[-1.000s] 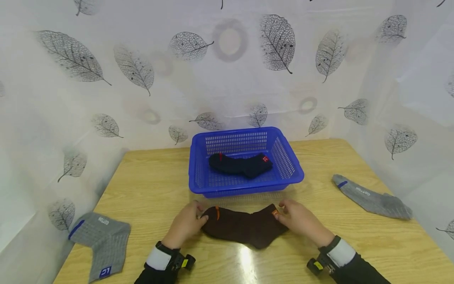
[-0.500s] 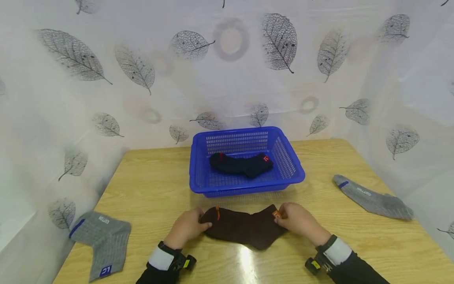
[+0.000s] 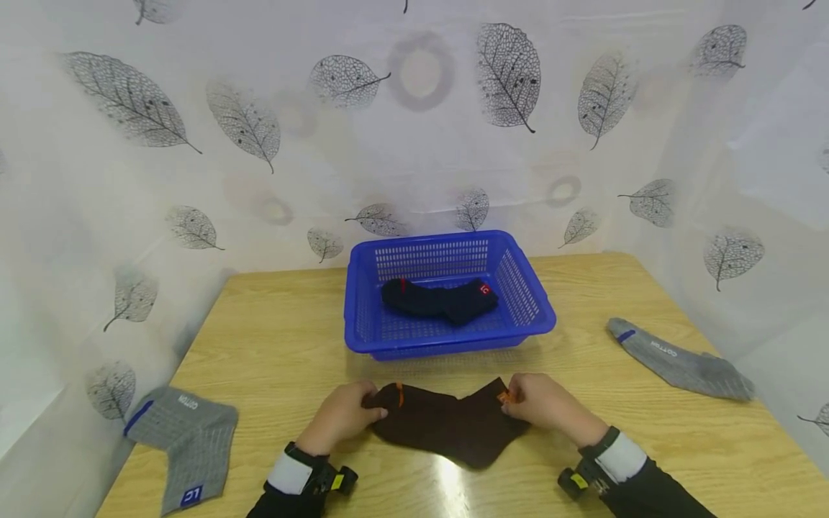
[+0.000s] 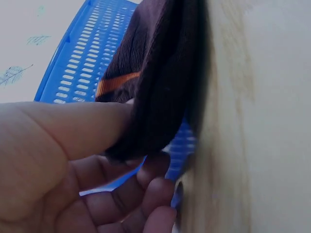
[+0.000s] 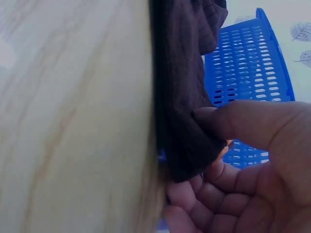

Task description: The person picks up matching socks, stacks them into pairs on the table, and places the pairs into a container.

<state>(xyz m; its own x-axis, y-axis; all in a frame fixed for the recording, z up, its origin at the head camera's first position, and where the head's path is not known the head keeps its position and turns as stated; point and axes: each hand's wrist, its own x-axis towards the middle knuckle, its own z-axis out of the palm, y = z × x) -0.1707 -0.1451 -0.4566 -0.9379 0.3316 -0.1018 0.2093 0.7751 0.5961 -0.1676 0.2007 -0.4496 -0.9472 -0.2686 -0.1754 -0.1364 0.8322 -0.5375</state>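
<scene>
A dark brown sock [image 3: 440,421] with orange marks lies stretched sideways in front of the basket. At its left end, my left hand [image 3: 343,414] pinches it between thumb and fingers. My right hand [image 3: 547,406] pinches the other end beside the orange label. In the left wrist view, the thumb presses on the sock [image 4: 155,87] with the fingers beneath. The right wrist view likewise has the thumb on top of the sock [image 5: 184,97] and curled fingers under its edge, which stands a little off the table.
Behind the sock stands a blue plastic basket [image 3: 450,348] holding a black sock [image 3: 440,302] with red marks. One grey sock [image 3: 197,432] lies at the table's left edge, another grey sock [image 3: 680,363] at the right. A leaf-printed sheet [image 3: 414,165] surrounds the wooden table [image 3: 285,316].
My left hand has closed its pinch over the sock's left end. The sock's lower middle has shifted slightly toward me, and my right hand has moved slightly nearer too.
</scene>
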